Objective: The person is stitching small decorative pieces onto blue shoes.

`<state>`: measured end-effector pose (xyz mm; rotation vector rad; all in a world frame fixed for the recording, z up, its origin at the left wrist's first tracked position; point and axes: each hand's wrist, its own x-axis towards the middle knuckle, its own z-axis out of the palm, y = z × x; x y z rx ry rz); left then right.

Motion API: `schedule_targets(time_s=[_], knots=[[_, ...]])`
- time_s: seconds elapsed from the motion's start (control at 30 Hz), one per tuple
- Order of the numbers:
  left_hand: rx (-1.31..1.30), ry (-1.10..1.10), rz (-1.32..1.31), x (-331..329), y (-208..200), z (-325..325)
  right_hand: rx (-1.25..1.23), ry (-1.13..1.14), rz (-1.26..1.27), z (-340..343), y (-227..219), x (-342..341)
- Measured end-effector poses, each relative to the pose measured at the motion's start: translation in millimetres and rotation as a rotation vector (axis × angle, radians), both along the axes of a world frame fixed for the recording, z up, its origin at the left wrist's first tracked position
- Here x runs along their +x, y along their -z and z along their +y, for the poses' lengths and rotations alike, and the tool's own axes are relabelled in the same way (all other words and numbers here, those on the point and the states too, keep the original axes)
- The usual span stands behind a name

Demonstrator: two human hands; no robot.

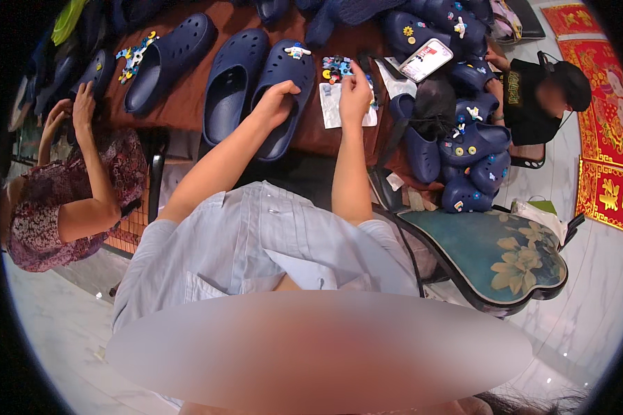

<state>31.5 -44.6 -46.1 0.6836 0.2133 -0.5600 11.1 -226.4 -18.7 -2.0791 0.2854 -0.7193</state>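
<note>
In front of me a pair of navy clogs lies on a brown-covered table. My left hand (pixel 278 104) is closed at the foot opening of the right clog (pixel 282 131), its fingertips partly hidden inside. A small white cartoon charm (pixel 298 50) sits on that clog's toe; the left clog (pixel 232 83) has bare holes. My right hand (pixel 355 95) reaches over a pile of small colourful shoe charms (pixel 336 67), index finger stretched out against them and the others bent. Nothing shows in its grasp. Below the charms lies a white paper sheet (pixel 336 111).
Another navy clog (pixel 169 66) and more charms (pixel 137 55) lie to the left. On the right, a phone (pixel 426 60) rests among several decorated clogs (pixel 474 142). A co-worker (pixel 83 187) sits at left, another person (pixel 543 97) at right. A floral-backed chair (pixel 498 256) stands beside me.
</note>
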Motion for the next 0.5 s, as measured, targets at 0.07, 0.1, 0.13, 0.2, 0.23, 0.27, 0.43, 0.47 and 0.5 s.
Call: schedule_targets(time_s=[0.07,0.1,0.13,0.2,0.23,0.27,0.43,0.47,0.5], knots=[[0.037,-0.003,-0.008,-1,-1,1,-0.001,-0.035,-0.056,9,2,-4],[-0.001,0.013,-0.022,-1,-1,2,-0.075,-0.06,-0.014,12,3,-8],[-0.042,0.012,-0.057,-1,-1,2,-0.152,-0.106,-0.021,13,4,-10],[-0.028,0.012,-0.03,-2,0,2,-0.214,-0.102,0.026,14,7,-13],[-0.044,-0.016,-0.065,-2,1,1,-0.272,-0.114,0.021,13,9,-14],[-0.017,-0.007,-0.023,-2,1,2,-0.252,-0.124,0.005,12,11,-17],[-0.003,-0.001,-0.029,-1,2,0,-0.303,0.009,-0.012,-8,16,-27],[0.012,0.006,0.011,-1,1,0,-0.302,0.033,-0.004,-15,16,-30],[0.015,-0.005,0.003,-1,1,1,-0.307,0.035,-0.024,-22,15,-33]])
